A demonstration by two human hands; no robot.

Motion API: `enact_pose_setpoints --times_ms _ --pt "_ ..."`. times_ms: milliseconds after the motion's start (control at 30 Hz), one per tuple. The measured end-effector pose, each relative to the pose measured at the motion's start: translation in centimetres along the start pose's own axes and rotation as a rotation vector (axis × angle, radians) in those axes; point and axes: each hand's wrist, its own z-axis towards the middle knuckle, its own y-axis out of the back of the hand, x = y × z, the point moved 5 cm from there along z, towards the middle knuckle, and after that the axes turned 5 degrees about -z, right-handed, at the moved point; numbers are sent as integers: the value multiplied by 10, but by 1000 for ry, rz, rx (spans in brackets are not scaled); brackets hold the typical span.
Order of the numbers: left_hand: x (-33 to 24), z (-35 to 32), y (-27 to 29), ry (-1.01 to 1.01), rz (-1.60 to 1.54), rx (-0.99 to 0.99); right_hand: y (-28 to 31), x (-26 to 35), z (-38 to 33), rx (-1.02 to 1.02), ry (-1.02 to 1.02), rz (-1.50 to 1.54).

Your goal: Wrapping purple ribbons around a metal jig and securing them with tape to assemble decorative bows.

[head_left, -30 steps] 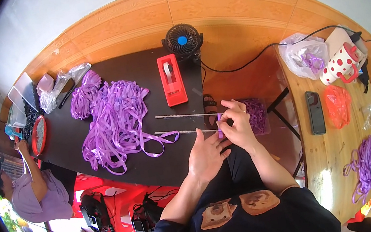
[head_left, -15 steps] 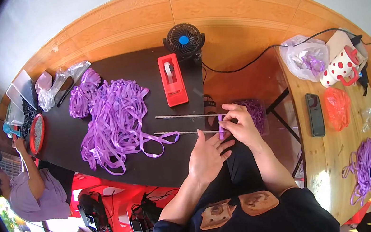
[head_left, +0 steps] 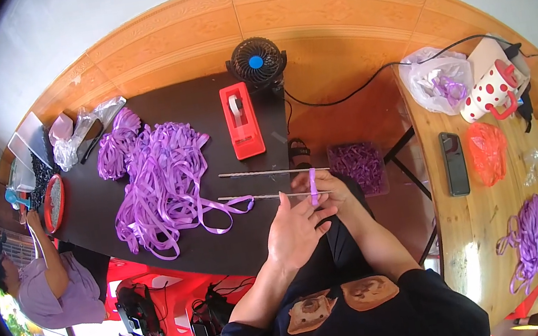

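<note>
Two thin metal rods stick out side by side past the right edge of the dark table. A purple ribbon goes across both rods near their right ends. Curled around that ribbon is my right hand, with some of its fingers hidden behind the rods. My left hand is just below and left of it, palm turned up and fingers apart, fingertips close to the ribbon. On the table lies a big heap of purple ribbon; one loop of it reaches to the lower rod.
A red tape dispenser and a black fan stand at the table's far right. Below is a bin of purple pieces. A wooden table to the right bears a phone and spotted tumbler. A person works at left.
My right hand has gone from above the rods to behind and below them, bringing the ribbon around. My left hand stays nearly in place. The whole view has shifted slightly.
</note>
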Motion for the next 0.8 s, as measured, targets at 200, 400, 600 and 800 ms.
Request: enact_pose_setpoints --times_ms 200,400,600,800 --pt "-1 -2 -5 15 -13 42 0 -13 -7 86 79 435" --pt "1 -3 3 -34 85 0 -53 39 -8 187 164 283" --pt "4 -21 -15 -31 260 101 -27 29 -9 -112 108 355" --pt "0 -67 -21 -79 511 174 47 75 -53 -348 164 379"
